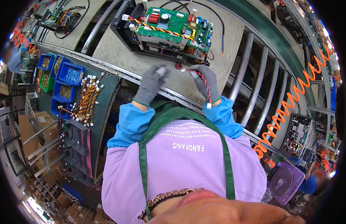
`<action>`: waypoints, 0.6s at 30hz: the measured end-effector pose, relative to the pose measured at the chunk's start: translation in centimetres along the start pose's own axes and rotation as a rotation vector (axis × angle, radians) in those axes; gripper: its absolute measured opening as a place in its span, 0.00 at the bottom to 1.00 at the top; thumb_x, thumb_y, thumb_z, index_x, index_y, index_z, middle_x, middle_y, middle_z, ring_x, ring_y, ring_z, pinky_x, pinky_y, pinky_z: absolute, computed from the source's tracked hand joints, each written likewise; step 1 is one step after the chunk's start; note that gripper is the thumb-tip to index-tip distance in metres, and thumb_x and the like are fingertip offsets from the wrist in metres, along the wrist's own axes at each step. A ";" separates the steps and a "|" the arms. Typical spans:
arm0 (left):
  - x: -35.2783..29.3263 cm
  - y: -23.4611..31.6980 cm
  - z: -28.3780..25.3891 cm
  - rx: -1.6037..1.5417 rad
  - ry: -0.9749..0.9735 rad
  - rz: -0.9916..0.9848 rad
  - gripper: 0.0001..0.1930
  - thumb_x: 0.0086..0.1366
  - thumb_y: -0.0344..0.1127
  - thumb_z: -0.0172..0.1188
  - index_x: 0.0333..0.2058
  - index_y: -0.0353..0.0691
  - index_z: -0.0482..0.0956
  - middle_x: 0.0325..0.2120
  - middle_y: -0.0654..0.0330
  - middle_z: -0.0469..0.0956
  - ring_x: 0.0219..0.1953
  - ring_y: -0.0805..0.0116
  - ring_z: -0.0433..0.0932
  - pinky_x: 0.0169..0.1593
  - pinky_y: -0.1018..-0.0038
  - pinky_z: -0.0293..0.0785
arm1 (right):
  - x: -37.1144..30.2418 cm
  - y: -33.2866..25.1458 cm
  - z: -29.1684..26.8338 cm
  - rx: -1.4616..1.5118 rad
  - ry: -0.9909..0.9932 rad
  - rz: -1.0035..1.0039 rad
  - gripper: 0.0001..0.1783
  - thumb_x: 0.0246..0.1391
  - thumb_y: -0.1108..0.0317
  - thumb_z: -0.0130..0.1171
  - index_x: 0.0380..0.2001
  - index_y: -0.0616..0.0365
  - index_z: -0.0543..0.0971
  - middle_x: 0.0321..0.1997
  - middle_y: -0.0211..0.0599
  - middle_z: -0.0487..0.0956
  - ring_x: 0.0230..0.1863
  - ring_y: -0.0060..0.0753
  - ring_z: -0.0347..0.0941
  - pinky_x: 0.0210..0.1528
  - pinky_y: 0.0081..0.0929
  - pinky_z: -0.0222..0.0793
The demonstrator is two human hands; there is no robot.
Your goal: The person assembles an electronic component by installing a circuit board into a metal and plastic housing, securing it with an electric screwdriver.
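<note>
My right hand (pixel 207 81), in a grey glove, pinches a twisted red-and-black wire cable (pixel 208 88) with white plugs. One plug pokes out past the thumb and fingertips; the other hangs by the wrist. Across from it, my left hand (pixel 152 84), gloved too, is loosely curled with no object showing in it. Both hands are above the workbench's near rail. Just beyond them sits an electronic unit (pixel 169 35), a green circuit board on a black frame, with red, yellow and black wires along its front. A small dark red coil (pixel 179 65) is by its near edge.
Blue bins (pixel 71 73) of small hardware and a pile of wire harnesses (pixel 90 98) are on the left side table. Metal rollers (pixel 251 80) run at right, beside an orange coiled hose (pixel 281 117). A purple fan (pixel 286 182) stands lower right. Other people are at the far edges.
</note>
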State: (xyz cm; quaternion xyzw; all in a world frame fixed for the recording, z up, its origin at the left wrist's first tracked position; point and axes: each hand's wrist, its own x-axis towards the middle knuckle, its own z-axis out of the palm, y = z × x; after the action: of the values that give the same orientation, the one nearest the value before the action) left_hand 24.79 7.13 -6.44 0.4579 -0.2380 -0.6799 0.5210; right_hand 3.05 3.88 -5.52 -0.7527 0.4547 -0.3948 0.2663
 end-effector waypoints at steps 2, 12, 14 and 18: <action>1.5 0.8 -1.5 -0.068 0.041 -0.003 0.15 0.67 0.30 0.51 0.51 0.34 0.70 0.40 0.56 0.76 0.38 0.72 0.75 0.39 0.81 0.72 | -0.6 1.8 -0.4 0.063 -0.004 0.181 0.09 0.49 0.71 0.62 0.35 0.59 0.79 0.33 0.38 0.79 0.33 0.33 0.76 0.37 0.26 0.71; 10.3 3.3 -13.2 0.904 0.463 0.612 0.21 0.59 0.33 0.60 0.50 0.34 0.69 0.43 0.51 0.77 0.46 0.57 0.76 0.50 0.68 0.71 | -3.1 9.2 0.6 0.113 0.024 0.658 0.17 0.47 0.75 0.62 0.43 0.55 0.79 0.49 0.40 0.75 0.45 0.32 0.75 0.48 0.24 0.70; 12.1 3.3 -14.7 0.941 0.319 0.598 0.20 0.60 0.34 0.59 0.49 0.34 0.69 0.43 0.49 0.77 0.46 0.56 0.77 0.49 0.67 0.71 | -1.8 7.8 1.0 0.430 0.075 0.765 0.27 0.47 0.77 0.61 0.53 0.59 0.70 0.44 0.34 0.77 0.45 0.27 0.74 0.49 0.23 0.69; 13.0 4.3 -14.7 1.308 0.455 0.518 0.20 0.59 0.36 0.56 0.48 0.36 0.68 0.38 0.48 0.79 0.38 0.49 0.79 0.38 0.62 0.73 | -1.1 7.1 1.9 0.588 0.227 0.710 0.22 0.49 0.75 0.60 0.49 0.61 0.69 0.39 0.29 0.78 0.41 0.23 0.73 0.46 0.22 0.68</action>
State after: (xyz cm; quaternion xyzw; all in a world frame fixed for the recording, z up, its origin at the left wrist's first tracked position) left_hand 39.22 -4.09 -14.74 0.7337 -0.5810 -0.1427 0.3221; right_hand 0.99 1.75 -12.35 -0.3953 0.5791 -0.4711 0.5352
